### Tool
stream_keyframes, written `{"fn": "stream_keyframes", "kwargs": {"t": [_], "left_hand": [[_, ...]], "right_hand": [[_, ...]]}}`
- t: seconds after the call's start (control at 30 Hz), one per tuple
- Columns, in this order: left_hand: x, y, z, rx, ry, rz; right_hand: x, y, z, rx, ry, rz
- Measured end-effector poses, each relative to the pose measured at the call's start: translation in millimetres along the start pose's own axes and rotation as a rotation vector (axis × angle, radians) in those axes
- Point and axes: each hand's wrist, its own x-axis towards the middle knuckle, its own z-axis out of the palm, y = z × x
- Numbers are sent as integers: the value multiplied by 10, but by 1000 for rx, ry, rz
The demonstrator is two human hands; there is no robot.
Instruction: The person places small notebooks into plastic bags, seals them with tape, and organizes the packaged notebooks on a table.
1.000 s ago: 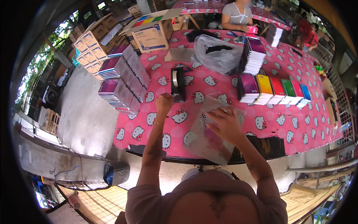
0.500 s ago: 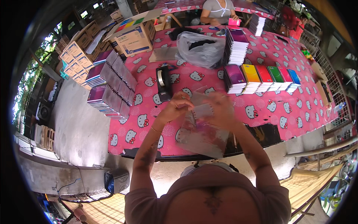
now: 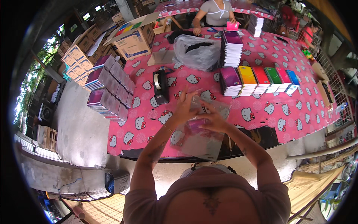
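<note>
A clear plastic bag (image 3: 203, 143) lies on the table in front of me, with something purple (image 3: 195, 126) showing through it, most likely a notebook; my fingers cover part of it. On the bag's left side is my left hand (image 3: 184, 109), fingers raised and apart. My right hand (image 3: 213, 120) reaches over the bag from the right, its fingers spread across the plastic above the purple thing. Neither hand visibly grips anything. Just beyond my left hand stands a black tape dispenser (image 3: 161, 89) with a roll of tape.
Wrapped purple notebooks (image 3: 108, 87) are stacked at the table's left edge. A row of coloured spiral notebooks (image 3: 263, 80) and a tall notebook stack (image 3: 231, 50) stand to the right. Farther back are a crumpled plastic bag (image 3: 197, 52), an open carton (image 3: 133, 42) and another person (image 3: 216, 13).
My hands have moved from pinching near the bag's far part to spread fingers over it; the white notebook edge is now hidden. The person opposite has stretched an arm toward the table.
</note>
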Motion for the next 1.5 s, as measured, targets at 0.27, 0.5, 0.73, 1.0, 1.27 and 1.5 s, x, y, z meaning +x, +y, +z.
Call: {"fn": "stream_keyframes", "kwargs": {"t": [0.27,0.5,0.73,1.0,1.27,1.5], "left_hand": [[-304,-457,-207,-714,-378,-597],[-455,154,-339,212,-193,154],[-488,196,-318,152,-218,103],[-90,294,-282,160,-258,-273],[-161,-748,-141,-335,-40,-404],[-236,-1870,-925,-636,391,-912]], "right_hand": [[361,137,-103,822,-81,751],[202,-168,-305,-89,-27,37],[196,-226,-128,-91,79,33],[386,-348,-61,-324,275,155],[242,9,169,817,389,739],[324,-68,243,729,380,673]]}}
